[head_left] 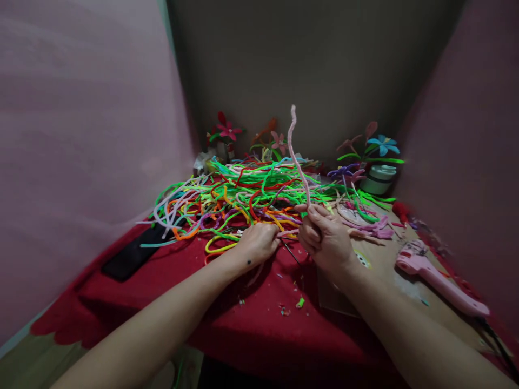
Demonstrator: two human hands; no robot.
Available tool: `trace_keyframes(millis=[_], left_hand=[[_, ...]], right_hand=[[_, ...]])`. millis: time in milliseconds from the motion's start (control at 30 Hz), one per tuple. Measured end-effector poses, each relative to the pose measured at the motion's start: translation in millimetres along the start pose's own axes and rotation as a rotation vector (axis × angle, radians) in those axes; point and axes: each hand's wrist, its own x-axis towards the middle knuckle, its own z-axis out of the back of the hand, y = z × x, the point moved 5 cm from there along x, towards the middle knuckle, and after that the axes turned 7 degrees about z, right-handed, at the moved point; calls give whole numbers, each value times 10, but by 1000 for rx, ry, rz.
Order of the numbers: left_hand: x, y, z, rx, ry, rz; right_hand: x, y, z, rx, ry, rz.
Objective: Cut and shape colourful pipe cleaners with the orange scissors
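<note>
A pale pink pipe cleaner [299, 167] stands up from the top of my right hand [320, 235], its free end wavy. The fingers of that hand are wrapped around it, the thumb on top. A short stretch of pink stem also spans the gap to my left hand [261, 241], which is closed on it in a fist, knuckles upward. A bit of pink shows below the left fist. Whether these pink parts are one stem or more, I cannot tell. A thin dark rod [291, 253] lies between the hands.
Behind the hands is a heap of colourful pipe cleaners [243, 183]. A black phone [132, 254] lies left on the red tablecloth [259, 324]. At right, a pink hot glue gun [441, 281] rests on a board [389, 297]. Pipe-cleaner flowers [383, 145] and a lidded jar [378, 180] stand at the back.
</note>
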Motion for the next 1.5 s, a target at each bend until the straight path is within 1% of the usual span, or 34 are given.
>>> trace_keyframes(millis=[133,200,267,367,433,500,567,633,700,767,900,967,1000,1033,1067,1100,1133,1200,1267,1300,1333,1433,1500], left_hand=[[-7,-11,14,23,-2,6],[-11,9,102,14,-28,16],[-17,67,256,-70,-95,39],[-42,251,535,-334,-260,144],[-74,399,662,-551,-360,235],[-104,504,706,-797,-412,284],[-117,541,694,-1026,-422,275],[-120,541,668,-1196,-429,252],[-115,542,654,-1284,-445,246],[-111,580,674,-1336,-497,258],[-101,738,735,-1512,-591,305],[-93,768,763,-1563,-606,256],[-88,754,769,-1556,-593,215],[-81,719,757,-1533,-550,180],[-71,666,723,-1498,-473,162],[-63,599,667,-1455,-368,162],[-62,525,595,-1406,-251,176],[-87,374,450,-1299,-48,211],[-133,237,347,-1205,66,217],[-155,178,310,-1174,100,217],[-176,125,277,-1147,128,219],[-221,-1,195,-1065,202,222],[-242,-58,149,-997,248,212]], right_hand=[[-7,-18,-4,-14,7,-10],[-12,-23,-6,-13,3,-12],[-19,-38,-12,-5,8,-24],[-34,-92,-10,0,7,-53],[-51,-159,7,-15,-11,-90],[-78,-248,24,-55,-29,-145],[-113,-336,31,-133,-30,-196],[-148,-393,26,-254,-14,-219],[-175,-417,14,-378,10,-223],[-189,-419,3,-452,28,-224],[-178,-403,18,-469,-1,-223],[-173,-421,27,-482,-12,-249],[-176,-442,23,-496,-2,-278],[-182,-464,15,-517,18,-307],[-189,-476,2,-545,41,-323],[-191,-472,-16,-583,68,-311],[-187,-445,-37,-629,89,-261],[-172,-333,-75,-730,93,-86],[-163,-213,-98,-753,62,63],[-157,-172,-100,-714,42,92],[-148,-150,-96,-648,24,89],[-106,-141,-72,-380,-31,28],[-68,-140,-41,-210,-84,24]])
